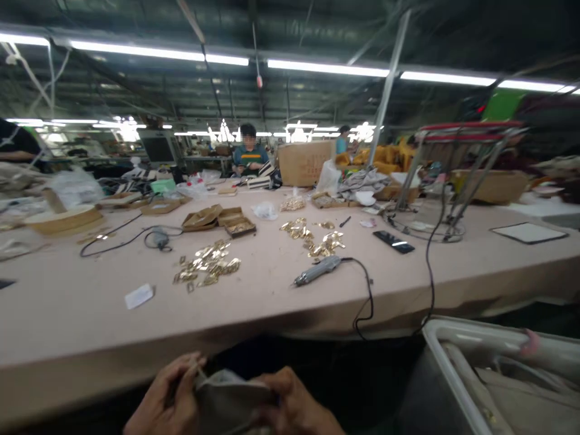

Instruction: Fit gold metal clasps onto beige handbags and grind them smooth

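Note:
Low in the head view, in front of the table edge, my left hand (pixel 174 396) is closed on one side of a greyish-beige fabric piece (pixel 231 402). Across from it my right hand (pixel 290 402) grips the other side, fingers curled round the edge. Something pale shows along the top of the fabric; the lower part runs out of view. On the table beyond lie a grey electric screwdriver (pixel 318 270) with a black cord, a heap of gold metal fittings (pixel 208 263) to the left and another gold heap (pixel 312 235) further back.
The long covered table (pixel 254 302) spans the view. At right, a grey bin (pixel 441 356) holds beige pieces. Also on the table are a phone (pixel 393 241), a white card (pixel 139 296), an open cardboard box (pixel 238 222) and a metal stand (pixel 457 175). Another person (pixel 249 154) sits opposite.

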`<state>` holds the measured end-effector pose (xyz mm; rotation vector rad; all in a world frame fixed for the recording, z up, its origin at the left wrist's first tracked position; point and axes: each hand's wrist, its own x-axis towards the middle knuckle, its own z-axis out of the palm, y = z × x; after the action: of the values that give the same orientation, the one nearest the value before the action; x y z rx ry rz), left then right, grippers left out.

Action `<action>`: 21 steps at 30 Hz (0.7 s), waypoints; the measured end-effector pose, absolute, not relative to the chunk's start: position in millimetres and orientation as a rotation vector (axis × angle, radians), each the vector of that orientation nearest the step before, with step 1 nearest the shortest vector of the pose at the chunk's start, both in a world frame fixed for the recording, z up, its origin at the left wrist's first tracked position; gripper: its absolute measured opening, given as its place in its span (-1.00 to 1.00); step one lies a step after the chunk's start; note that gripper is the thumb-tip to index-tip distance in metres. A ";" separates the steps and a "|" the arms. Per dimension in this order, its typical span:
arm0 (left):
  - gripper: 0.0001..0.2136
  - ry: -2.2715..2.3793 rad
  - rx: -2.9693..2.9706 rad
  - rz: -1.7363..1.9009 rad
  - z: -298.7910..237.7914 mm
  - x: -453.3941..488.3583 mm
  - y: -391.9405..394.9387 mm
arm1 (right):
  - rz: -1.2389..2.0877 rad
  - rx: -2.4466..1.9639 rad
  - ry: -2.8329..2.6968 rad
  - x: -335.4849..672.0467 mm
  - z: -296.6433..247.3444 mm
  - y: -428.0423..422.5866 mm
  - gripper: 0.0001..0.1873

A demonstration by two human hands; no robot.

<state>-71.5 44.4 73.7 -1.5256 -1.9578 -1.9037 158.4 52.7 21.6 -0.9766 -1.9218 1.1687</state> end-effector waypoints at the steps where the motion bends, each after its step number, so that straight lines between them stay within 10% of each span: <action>1: -0.81 -1.998 -1.476 -1.876 80.5 -75.7 42.4 | 1.213 -0.916 -1.951 157.5 22.2 51.2 -0.72; 13: -0.67 -2.168 -1.699 -1.652 88.9 -120.6 41.7 | 1.411 -0.934 -1.841 181.3 4.0 70.9 -0.66; 21: -0.47 -2.726 -1.687 -2.618 68.9 -55.2 48.7 | 1.401 -0.920 -1.899 179.5 3.5 82.1 -0.63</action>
<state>-55.2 48.7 68.9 -1.6865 -2.7261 -2.6179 179.5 82.1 3.5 -0.9202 -1.8992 1.4007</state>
